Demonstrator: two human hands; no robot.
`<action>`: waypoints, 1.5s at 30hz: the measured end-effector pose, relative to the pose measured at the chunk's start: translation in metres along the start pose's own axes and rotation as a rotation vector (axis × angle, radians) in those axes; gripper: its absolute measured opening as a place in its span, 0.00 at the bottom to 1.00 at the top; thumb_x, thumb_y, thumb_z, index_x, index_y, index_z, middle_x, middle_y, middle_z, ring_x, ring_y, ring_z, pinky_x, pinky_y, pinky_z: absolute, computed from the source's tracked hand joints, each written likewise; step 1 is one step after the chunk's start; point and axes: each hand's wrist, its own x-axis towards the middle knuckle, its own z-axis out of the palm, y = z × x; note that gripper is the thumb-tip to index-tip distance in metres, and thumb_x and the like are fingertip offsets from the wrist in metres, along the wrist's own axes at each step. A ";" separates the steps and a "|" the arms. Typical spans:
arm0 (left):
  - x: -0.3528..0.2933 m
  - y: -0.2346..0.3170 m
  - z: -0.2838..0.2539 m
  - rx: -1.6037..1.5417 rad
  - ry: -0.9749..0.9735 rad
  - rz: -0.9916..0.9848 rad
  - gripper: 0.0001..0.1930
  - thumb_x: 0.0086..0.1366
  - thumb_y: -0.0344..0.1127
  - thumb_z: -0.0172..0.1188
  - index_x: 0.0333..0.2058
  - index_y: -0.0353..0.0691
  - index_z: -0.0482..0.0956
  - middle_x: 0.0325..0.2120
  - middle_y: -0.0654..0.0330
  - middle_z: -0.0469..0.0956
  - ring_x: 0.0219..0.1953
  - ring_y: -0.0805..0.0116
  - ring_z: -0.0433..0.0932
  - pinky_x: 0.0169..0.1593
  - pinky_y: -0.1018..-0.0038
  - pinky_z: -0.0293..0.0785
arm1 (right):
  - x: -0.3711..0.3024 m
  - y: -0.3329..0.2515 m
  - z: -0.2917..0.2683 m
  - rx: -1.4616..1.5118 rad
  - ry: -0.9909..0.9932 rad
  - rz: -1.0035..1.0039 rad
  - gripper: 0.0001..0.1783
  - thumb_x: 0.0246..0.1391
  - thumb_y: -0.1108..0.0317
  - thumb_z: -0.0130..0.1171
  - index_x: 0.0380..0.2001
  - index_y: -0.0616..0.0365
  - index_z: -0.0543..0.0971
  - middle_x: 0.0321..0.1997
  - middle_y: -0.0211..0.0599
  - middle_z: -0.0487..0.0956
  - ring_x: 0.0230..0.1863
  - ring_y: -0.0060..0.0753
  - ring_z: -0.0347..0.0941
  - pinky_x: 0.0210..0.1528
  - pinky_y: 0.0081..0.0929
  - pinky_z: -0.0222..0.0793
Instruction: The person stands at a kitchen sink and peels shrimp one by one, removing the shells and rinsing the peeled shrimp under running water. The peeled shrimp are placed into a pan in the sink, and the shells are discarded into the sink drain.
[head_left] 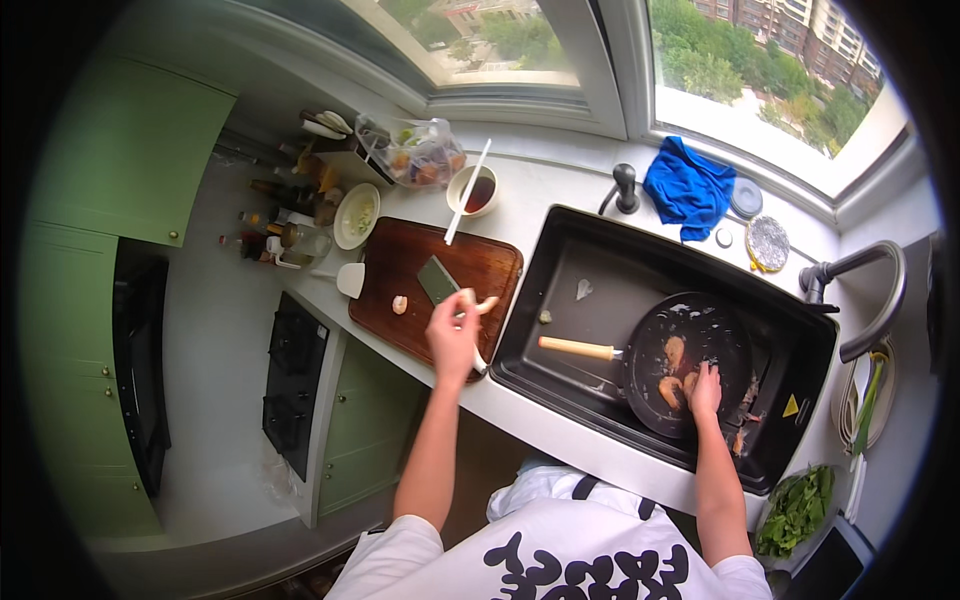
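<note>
My left hand [452, 338] is above the wooden cutting board [385, 262], its fingertips pinched at a peeled shrimp [487, 304]. Partly behind that hand a cleaver [436, 279] lies across the board, its pale handle end near the board's front edge. Another shrimp [400, 304] rests on the board's left part. On the right, my right hand [704, 391] reaches into a dark frying pan [715, 318] inside the black sink [585, 240]. Its fingers are closed around a shrimp [690, 382]; several more shrimp lie beside them in the pan. The pan's wooden handle [577, 347] points left.
Behind the board stand a bowl of dark liquid [481, 196] with white chopsticks [468, 190] across it, and a plate of chopped pieces [357, 216]. A white spatula [350, 280] touches the board's left edge. A blue cloth [690, 188] and faucet [868, 300] border the sink.
</note>
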 end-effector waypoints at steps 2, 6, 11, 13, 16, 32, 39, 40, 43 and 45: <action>0.024 -0.056 -0.065 0.022 0.151 -0.094 0.15 0.71 0.32 0.65 0.52 0.32 0.77 0.37 0.57 0.83 0.30 0.74 0.81 0.32 0.77 0.80 | 0.009 0.006 0.014 -0.030 -0.043 0.003 0.21 0.52 0.72 0.64 0.50 0.56 0.74 0.58 0.52 0.74 0.60 0.58 0.73 0.54 0.49 0.76; 0.040 -0.149 -0.123 -0.001 0.199 -0.521 0.16 0.71 0.37 0.67 0.46 0.36 0.71 0.34 0.58 0.83 0.27 0.76 0.77 0.34 0.77 0.75 | 0.007 0.004 0.003 0.058 -0.051 0.051 0.15 0.61 0.70 0.59 0.50 0.59 0.72 0.44 0.51 0.83 0.49 0.59 0.80 0.48 0.51 0.78; 0.041 -0.204 -0.113 0.159 0.164 -0.300 0.14 0.67 0.38 0.71 0.41 0.37 0.77 0.34 0.61 0.82 0.33 0.71 0.79 0.40 0.72 0.76 | 0.002 0.007 -0.042 0.492 0.217 0.098 0.12 0.57 0.71 0.69 0.43 0.62 0.83 0.35 0.45 0.86 0.34 0.39 0.83 0.42 0.34 0.78; 0.037 -0.201 -0.110 0.366 0.206 -0.116 0.14 0.64 0.38 0.73 0.42 0.37 0.80 0.37 0.57 0.80 0.38 0.64 0.79 0.46 0.66 0.77 | -0.009 0.010 -0.070 0.733 0.249 0.217 0.11 0.62 0.68 0.68 0.44 0.63 0.85 0.33 0.34 0.85 0.33 0.23 0.79 0.40 0.25 0.76; 0.035 -0.146 -0.092 0.576 0.380 0.015 0.13 0.65 0.36 0.72 0.43 0.37 0.80 0.42 0.57 0.74 0.39 0.63 0.77 0.45 0.66 0.77 | -0.021 0.073 -0.042 0.889 0.320 0.264 0.15 0.68 0.63 0.64 0.47 0.65 0.85 0.32 0.27 0.83 0.29 0.15 0.73 0.33 0.17 0.69; -0.224 0.127 0.300 0.184 -1.208 0.289 0.18 0.72 0.46 0.61 0.52 0.38 0.80 0.39 0.47 0.86 0.43 0.45 0.85 0.47 0.56 0.81 | -0.080 0.059 -0.145 1.398 0.053 0.183 0.10 0.73 0.62 0.58 0.47 0.58 0.77 0.35 0.28 0.82 0.28 0.13 0.76 0.24 0.13 0.69; -0.241 0.107 0.311 0.070 -1.226 0.169 0.17 0.74 0.45 0.62 0.52 0.39 0.82 0.32 0.59 0.86 0.34 0.71 0.83 0.42 0.72 0.77 | -0.089 0.079 -0.141 1.384 0.037 0.212 0.12 0.69 0.61 0.63 0.47 0.58 0.79 0.36 0.26 0.83 0.30 0.11 0.75 0.27 0.12 0.68; -0.242 0.097 0.312 -0.007 -1.217 0.111 0.18 0.73 0.45 0.62 0.52 0.38 0.82 0.33 0.59 0.86 0.35 0.71 0.83 0.43 0.72 0.77 | -0.088 0.074 -0.139 1.424 0.026 0.199 0.12 0.69 0.62 0.63 0.47 0.58 0.79 0.36 0.26 0.83 0.30 0.11 0.75 0.28 0.12 0.68; -0.243 0.054 0.324 -0.187 -1.182 -0.115 0.20 0.72 0.46 0.64 0.52 0.36 0.82 0.40 0.52 0.85 0.42 0.63 0.84 0.49 0.69 0.78 | -0.083 0.063 -0.131 1.458 -0.013 0.176 0.11 0.68 0.63 0.65 0.47 0.58 0.79 0.38 0.27 0.83 0.32 0.13 0.76 0.30 0.14 0.69; -0.245 0.031 0.324 0.057 -0.983 0.112 0.20 0.71 0.44 0.65 0.54 0.37 0.82 0.45 0.50 0.83 0.45 0.58 0.84 0.52 0.66 0.79 | -0.075 0.059 -0.121 1.370 -0.047 0.175 0.11 0.67 0.65 0.65 0.46 0.59 0.79 0.39 0.28 0.83 0.34 0.15 0.78 0.30 0.15 0.70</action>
